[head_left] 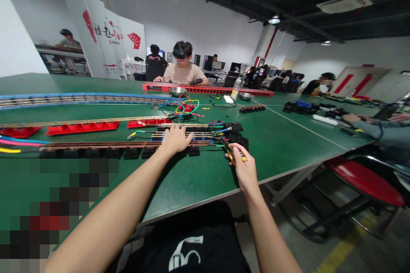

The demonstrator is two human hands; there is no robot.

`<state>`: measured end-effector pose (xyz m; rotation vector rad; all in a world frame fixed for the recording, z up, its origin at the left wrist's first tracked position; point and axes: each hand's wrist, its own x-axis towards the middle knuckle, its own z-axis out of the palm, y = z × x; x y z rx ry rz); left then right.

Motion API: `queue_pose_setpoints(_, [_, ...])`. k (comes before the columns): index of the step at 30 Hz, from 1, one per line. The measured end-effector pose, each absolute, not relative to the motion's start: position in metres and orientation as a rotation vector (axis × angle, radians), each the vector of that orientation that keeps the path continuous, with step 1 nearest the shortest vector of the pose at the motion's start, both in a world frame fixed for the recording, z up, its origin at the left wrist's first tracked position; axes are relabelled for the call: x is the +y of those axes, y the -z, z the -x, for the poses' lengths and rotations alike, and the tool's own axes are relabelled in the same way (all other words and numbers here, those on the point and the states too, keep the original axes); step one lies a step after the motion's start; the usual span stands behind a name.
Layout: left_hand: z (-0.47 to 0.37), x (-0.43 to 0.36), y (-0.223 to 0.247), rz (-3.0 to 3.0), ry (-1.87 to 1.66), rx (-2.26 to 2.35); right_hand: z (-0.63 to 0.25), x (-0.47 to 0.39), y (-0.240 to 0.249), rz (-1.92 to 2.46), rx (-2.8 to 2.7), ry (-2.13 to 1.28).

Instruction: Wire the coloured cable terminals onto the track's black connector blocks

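Observation:
My left hand (174, 140) lies with its fingers stretched over a short blue-based rail strip (201, 136) with metal rods. My right hand (246, 165) grips pliers (232, 157) with yellow handles, their jaws near the right end of that strip. Black parts (236, 140) and wire ends lie around the jaws, and I cannot tell whether the jaws hold a wire. A green wire with a ring terminal (134, 133) sticks out to the left of my left hand. Closer to me runs a long brown rail (96, 146) on black blocks.
Red holders (83, 127) and a long blue strip (64, 100) stretch leftward. Loose coloured wires (188, 106) form a tangle behind my hands. Two metal bowls (178, 91), a bottle (236, 89) and a long red strip (218, 90) lie farther back, where a person sits. A red stool (368, 181) stands right.

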<state>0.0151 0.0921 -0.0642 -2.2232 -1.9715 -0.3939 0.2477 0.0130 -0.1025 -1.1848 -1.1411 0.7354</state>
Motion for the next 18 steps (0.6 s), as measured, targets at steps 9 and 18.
queue_pose_setpoints(9, [-0.015, 0.091, 0.062, 2.231, 0.376, -1.984, -0.247, 0.011, 0.105, 1.246, -1.229, -0.503])
queue_pose_setpoints(18, [-0.014, 0.093, 0.064, 2.232, 0.388, -1.971, -0.243, 0.0, 0.106, 1.313, -1.349, -0.064])
